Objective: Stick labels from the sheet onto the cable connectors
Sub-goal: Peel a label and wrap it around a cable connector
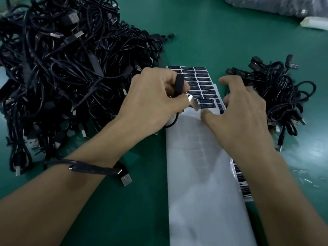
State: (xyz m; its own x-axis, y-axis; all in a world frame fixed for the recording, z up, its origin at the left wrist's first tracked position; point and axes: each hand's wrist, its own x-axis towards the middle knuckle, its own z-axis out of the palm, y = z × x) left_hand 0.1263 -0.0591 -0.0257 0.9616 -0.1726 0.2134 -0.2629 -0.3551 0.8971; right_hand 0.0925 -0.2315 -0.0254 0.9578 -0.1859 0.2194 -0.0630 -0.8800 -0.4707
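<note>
The left hand [156, 100] is curled tight round a black USB cable connector [178, 85]. Thumb and fingers pinch its moulded body so that the silver metal plug [192, 102] juts out to the right, just above the sheet. The connector's thin black cord loops out from under the palm by the sheet's left edge.

The right hand [245, 112] hovers over the long white label sheet [204, 174] with its fingers spread wide and loosely curved. It holds nothing that can be seen, though blur softens the fingertips. Its thumb tip sits at the bare white backing, just beside the metal plug.

The sheet lies lengthwise on the green table mat [213, 36], between two heaps of cable. Rows of small black rectangular labels [200, 82] fill its far end, and the nearer part is plain white. A second sheet of black-and-white printed labels [241, 181] shows from beneath its right edge, partly under the right forearm.

To the left sprawls a large tangled heap of black cables [62, 59], silver plugs poking out here and there. To the right sits a smaller heap of black cables [280, 93]. One loose black cable with a silver USB plug [126, 180] is draped across the left wrist. At the far right corner lie a dark plastic bag [276, 4] and a white block [316, 23] — both too blurred to tell more.
</note>
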